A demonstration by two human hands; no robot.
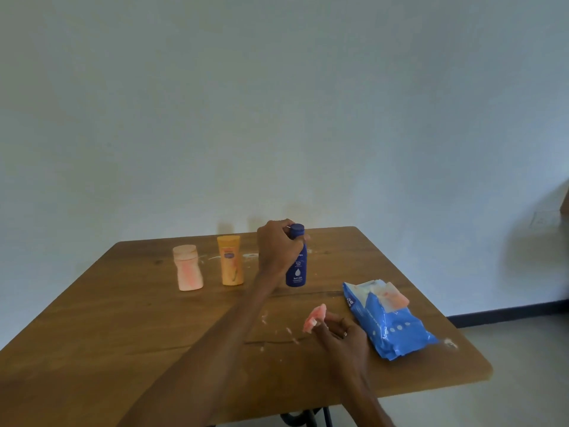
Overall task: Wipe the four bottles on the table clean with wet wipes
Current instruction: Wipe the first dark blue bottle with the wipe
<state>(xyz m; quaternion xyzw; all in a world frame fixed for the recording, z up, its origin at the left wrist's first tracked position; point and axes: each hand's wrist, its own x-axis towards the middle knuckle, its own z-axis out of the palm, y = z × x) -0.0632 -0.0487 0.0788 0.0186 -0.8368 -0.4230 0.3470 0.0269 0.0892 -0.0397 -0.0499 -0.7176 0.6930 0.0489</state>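
So on the table (pixel 123 318) there's a row of three bottles toward the far edge: squat bottle (pixel 187 268) on the left, tall bottle (pixel 231 261) in the middle, capped bottle (pixel 298 263) on the right. Left hand (pixel 277 245) grips that right one near its neck. Wipes pack (pixel 389 322) lies right and nearer, with the right hand (pixel 340 332) just left of it, pinching a crumpled wipe (pixel 314 317).
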